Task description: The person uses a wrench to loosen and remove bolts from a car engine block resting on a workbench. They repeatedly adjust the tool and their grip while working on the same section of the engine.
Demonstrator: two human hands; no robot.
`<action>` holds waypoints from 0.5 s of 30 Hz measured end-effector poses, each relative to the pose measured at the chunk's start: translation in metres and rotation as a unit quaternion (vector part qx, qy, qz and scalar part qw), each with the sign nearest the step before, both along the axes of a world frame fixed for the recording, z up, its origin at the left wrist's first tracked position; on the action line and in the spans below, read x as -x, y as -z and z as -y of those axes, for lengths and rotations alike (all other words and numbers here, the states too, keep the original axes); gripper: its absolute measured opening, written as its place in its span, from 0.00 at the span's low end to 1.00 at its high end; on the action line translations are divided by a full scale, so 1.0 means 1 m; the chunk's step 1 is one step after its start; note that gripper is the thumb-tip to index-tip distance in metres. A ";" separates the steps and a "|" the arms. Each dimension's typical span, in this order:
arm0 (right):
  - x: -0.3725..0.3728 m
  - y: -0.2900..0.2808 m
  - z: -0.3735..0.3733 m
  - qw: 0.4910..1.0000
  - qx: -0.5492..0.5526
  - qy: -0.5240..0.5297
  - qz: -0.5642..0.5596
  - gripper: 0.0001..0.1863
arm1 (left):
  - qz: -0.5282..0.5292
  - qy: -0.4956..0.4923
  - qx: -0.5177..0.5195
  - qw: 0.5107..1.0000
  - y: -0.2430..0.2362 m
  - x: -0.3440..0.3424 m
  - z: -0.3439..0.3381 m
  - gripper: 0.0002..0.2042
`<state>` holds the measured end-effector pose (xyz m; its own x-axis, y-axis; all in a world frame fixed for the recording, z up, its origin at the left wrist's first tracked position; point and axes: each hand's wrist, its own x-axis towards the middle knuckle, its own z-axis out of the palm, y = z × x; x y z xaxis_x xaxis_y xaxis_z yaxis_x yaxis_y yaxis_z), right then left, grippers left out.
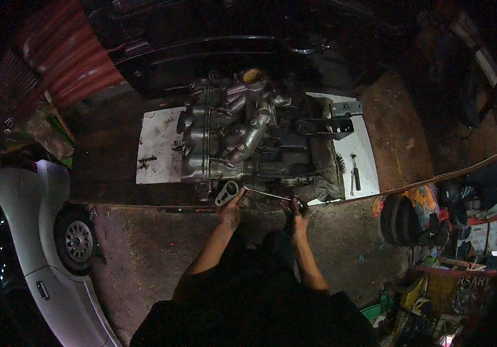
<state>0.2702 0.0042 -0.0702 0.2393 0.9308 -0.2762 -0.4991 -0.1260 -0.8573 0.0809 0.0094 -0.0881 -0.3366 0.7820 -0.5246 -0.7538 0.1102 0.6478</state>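
Note:
My left hand [230, 213] is closed on a grey, teardrop-shaped metal part [223, 200] with a large round hole at its wide end. My right hand [299, 218] grips the far end of a tool with a long, thin, bright shaft [269, 194]; its handle is mostly hidden in my fingers. The shaft points left, and its tip meets or nearly meets the fingers of my left hand. Both hands are at the near edge of the bench, just in front of a greasy engine [225, 133] with a silver pipe [255, 136] on top.
White sheets [159, 147] lie partly under the engine. On the right one are a black-handled tool [356, 178], a dark brush [340, 163] and a metal bracket [345, 109]. A silver car [23, 231] stands left. A tyre [396, 220] and clutter are on the right.

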 end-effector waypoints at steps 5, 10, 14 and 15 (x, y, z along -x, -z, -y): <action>0.000 0.061 0.003 0.974 0.021 -0.051 -0.222 0.22 | -0.051 -0.024 -0.032 0.998 0.055 -0.002 -0.005 0.16; -0.005 0.095 -0.010 0.948 0.086 -0.146 -0.270 0.36 | -0.033 -0.024 -0.109 0.993 0.064 0.005 -0.002 0.16; -0.006 0.140 -0.012 0.891 -0.020 -0.248 -0.380 0.33 | -0.035 -0.032 -0.260 0.964 0.096 0.010 -0.001 0.18; -0.004 0.145 -0.013 0.889 -0.008 -0.254 -0.382 0.35 | -0.055 -0.025 -0.249 0.967 0.101 0.010 -0.001 0.19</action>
